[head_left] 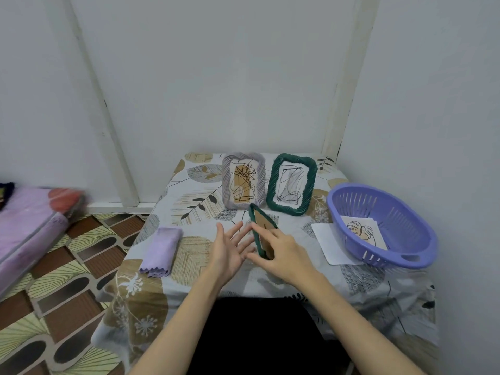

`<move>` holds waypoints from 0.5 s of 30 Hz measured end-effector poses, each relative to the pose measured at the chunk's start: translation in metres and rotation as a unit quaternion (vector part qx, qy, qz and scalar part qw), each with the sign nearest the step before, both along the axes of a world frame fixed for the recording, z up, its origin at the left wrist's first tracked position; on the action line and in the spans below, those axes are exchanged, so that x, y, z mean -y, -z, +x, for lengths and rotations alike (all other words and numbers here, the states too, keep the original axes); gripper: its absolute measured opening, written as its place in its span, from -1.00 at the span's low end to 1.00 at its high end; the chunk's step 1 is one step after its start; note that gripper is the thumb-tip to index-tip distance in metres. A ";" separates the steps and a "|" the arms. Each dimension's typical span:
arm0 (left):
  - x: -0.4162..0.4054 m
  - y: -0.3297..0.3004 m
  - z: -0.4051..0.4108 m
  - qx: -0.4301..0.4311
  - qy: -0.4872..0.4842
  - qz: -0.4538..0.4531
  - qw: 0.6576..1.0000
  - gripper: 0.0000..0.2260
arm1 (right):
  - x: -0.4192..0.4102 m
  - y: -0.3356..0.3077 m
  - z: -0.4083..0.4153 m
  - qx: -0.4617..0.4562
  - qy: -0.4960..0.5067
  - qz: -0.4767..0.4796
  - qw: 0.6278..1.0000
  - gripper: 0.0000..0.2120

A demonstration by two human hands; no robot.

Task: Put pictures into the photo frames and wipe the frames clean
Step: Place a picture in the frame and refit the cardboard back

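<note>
Right hand [284,249]: closed around a dark green frame [262,230], held on edge, brown backing facing right.
Left hand [230,247]: fingers spread, palm toward the frame, empty.
Cloth [160,251]: lilac, folded, left on the table [351,280].
Standing frames: grey frame [243,180] and green frame [292,182] at the wall, both filled.
Basket [384,226]: purple, right side, picture [362,231] inside.

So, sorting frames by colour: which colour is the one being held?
Dark green frame, brown backing showing; head view.

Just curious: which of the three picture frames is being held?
The dark green frame turned on edge, in the right hand; the grey frame and other green frame stand behind.
</note>
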State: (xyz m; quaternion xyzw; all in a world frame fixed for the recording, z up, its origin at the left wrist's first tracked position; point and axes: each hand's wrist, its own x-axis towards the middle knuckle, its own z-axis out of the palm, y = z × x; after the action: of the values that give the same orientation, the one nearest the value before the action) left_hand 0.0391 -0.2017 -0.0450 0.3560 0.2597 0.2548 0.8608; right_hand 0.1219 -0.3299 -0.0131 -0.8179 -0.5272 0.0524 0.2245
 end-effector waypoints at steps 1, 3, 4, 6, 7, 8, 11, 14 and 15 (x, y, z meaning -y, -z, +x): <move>0.000 0.000 0.001 -0.003 0.013 0.015 1.000 -0.44 | -0.001 0.000 0.001 0.019 0.005 -0.009 1.000 -0.43; 0.002 -0.001 0.002 -0.033 0.036 0.061 0.997 -0.53 | 0.000 -0.001 0.003 0.005 0.018 0.008 1.000 -0.45; 0.003 0.000 0.002 -0.067 0.037 0.094 0.993 -0.58 | 0.000 0.000 0.005 -0.018 0.028 0.028 0.999 -0.45; 0.005 0.007 0.002 -0.152 0.025 0.156 0.976 -0.63 | 0.002 -0.002 0.009 -0.103 0.060 0.097 0.988 -0.45; 0.005 0.014 0.001 -0.185 0.023 0.181 0.966 -0.62 | 0.003 -0.004 0.011 -0.167 0.077 0.145 0.972 -0.46; 0.005 0.022 0.001 -0.204 0.030 0.198 0.958 -0.59 | 0.005 -0.007 0.014 -0.239 0.096 0.189 0.948 -0.47; 0.006 0.030 -0.004 -0.199 0.053 0.200 0.958 -0.45 | 0.006 -0.008 0.018 -0.467 0.147 0.241 0.838 -0.54; 0.005 0.031 -0.012 -0.181 0.057 0.198 0.962 -0.25 | 0.004 0.011 0.018 -0.570 0.153 0.212 0.779 -0.51; 0.002 0.031 -0.016 -0.207 0.061 0.243 0.946 -0.17 | 0.004 0.018 0.017 -0.568 0.149 0.200 0.784 -0.48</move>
State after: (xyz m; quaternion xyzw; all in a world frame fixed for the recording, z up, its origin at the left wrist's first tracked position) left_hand 0.0228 -0.2033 -0.0755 0.6145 0.3399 0.1778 0.6893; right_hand 0.1390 -0.3340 -0.0312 -0.6455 -0.1742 0.3666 0.6470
